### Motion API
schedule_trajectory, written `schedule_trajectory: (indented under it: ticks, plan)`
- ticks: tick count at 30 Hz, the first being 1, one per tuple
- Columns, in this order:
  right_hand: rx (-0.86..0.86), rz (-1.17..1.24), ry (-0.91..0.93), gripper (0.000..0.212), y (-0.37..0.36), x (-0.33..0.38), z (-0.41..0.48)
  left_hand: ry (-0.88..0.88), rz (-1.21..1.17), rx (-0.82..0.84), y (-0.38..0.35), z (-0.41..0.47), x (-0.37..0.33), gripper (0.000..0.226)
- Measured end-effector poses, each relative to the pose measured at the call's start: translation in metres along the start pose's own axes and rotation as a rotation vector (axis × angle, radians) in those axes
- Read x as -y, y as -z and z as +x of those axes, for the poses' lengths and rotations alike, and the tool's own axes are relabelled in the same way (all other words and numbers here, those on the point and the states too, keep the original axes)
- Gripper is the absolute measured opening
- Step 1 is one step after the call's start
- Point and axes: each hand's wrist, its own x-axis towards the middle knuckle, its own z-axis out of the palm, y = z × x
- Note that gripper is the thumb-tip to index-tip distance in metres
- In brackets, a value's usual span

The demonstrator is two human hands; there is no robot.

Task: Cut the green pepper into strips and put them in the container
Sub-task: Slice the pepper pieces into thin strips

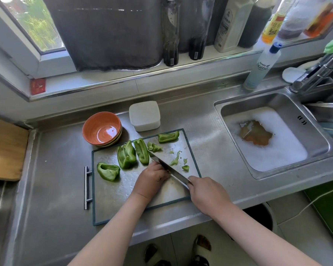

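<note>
Several large green pepper pieces [126, 155] lie on the steel cutting board [113, 198], with small scraps [175, 161] to the right of the blade. My right hand [206, 192] grips the handle of a broad knife [167, 166], whose blade slants across the board. My left hand [152, 179] is curled on the board against the blade's left side; whatever lies under its fingers is hidden. An orange bowl [102, 128] and a white lidded container [145, 115] stand just beyond the board.
A sink [273, 135] full of foam lies to the right, with a tap [315, 73] and a dish-soap bottle [261, 68] behind it. Bottles line the windowsill [181, 60]. A wooden board [4, 150] sits at the far left.
</note>
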Motion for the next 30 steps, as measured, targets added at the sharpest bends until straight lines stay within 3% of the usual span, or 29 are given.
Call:
schedule_trajectory:
  ticks: [8,13,16,21,30]
  plan:
    - [0.020,0.063,-0.028,0.026,0.001,0.001,0.015,0.024,0.012,0.002,0.004,-0.003,0.000,0.013]
    - [0.087,0.172,-0.076,0.029,0.020,-0.015,0.014,0.175,0.057,0.077,0.017,-0.007,-0.002,0.016]
    - [0.051,0.202,-0.068,0.029,0.032,-0.021,0.017,0.306,0.080,0.160,0.023,-0.003,-0.004,0.022]
    - [-0.034,0.243,-0.046,0.030,0.051,-0.030,0.025,0.364,0.160,0.205,0.027,0.007,-0.013,0.010]
    - [-0.069,0.294,-0.066,0.030,0.061,-0.034,0.047,0.513,0.084,-0.002,0.049,0.077,-0.009,0.012]
